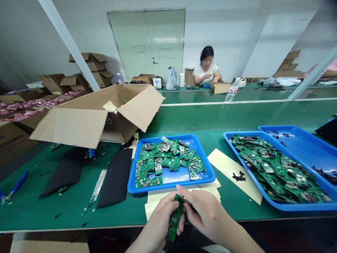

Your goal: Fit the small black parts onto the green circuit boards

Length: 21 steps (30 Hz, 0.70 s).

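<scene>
My left hand (163,215) is closed around a narrow green circuit board (174,222), its thumb lying on the board's face. The board is tilted over the table's front edge, with a small black part at its upper end. My right hand (206,212) meets that upper end, index finger stretched over it and the other fingers curled in. Something dark shows between those fingers, too hidden to name. Just beyond both hands is a blue tray (172,185) of loose circuit boards (171,163), standing partly on cream paper sheets (152,208).
On the right, another blue tray (284,207) is heaped with boards, beside cream paper (221,161) bearing black pieces (238,176). A further blue tray (292,131) holds black bits. Left are black foam sheets (116,179), blue-handled pliers (19,182) and an open carton (71,123). A person (206,72) sits opposite.
</scene>
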Available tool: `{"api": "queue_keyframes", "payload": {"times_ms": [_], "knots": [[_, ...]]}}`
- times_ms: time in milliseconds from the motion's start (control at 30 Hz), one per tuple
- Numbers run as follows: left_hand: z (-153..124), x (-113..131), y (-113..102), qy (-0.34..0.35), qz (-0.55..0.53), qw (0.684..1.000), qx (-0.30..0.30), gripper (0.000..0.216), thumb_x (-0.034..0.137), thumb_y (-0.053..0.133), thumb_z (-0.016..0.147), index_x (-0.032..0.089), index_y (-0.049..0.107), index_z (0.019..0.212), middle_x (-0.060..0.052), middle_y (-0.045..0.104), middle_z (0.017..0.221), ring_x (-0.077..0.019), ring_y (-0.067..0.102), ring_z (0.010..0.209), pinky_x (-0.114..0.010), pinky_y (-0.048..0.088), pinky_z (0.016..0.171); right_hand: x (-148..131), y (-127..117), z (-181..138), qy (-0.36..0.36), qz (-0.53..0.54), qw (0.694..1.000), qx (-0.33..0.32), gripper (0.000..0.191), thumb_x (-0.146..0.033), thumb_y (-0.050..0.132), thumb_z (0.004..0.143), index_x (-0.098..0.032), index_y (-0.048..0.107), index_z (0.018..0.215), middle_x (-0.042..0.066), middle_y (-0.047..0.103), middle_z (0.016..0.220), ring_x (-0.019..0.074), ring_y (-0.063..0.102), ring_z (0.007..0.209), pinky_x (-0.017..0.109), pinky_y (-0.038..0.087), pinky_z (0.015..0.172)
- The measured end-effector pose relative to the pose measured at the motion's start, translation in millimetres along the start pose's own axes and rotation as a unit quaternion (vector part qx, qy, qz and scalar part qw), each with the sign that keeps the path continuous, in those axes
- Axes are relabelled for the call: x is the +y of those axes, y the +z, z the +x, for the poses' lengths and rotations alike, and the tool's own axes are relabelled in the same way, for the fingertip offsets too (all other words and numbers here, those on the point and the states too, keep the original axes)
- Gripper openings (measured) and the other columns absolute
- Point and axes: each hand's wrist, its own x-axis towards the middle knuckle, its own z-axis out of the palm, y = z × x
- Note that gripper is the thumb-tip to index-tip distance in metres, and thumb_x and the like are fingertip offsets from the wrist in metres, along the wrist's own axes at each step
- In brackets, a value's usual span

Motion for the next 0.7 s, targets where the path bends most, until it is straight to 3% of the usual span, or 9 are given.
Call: {"api": "queue_keyframes", "payload": {"times_ms": [700], "knots": [[2.0,2.8,4.2,-0.007,0.006,1.000,0.023,0.020,0.037,0.055,0.071,0.017,0.057,0.073,0.005,0.050,0.039,-0.0077,0.038,0.036,-0.019,0.029,0.040,-1.0,1.3,1.0,0.019,0.011,1.000,0.004,0.048,-0.010,0.036,0.092,-0.016,0.032,0.140,0.002,0.066,0.072,0.0163,0.061,0.056,0.026,0.048,0.050]]}}
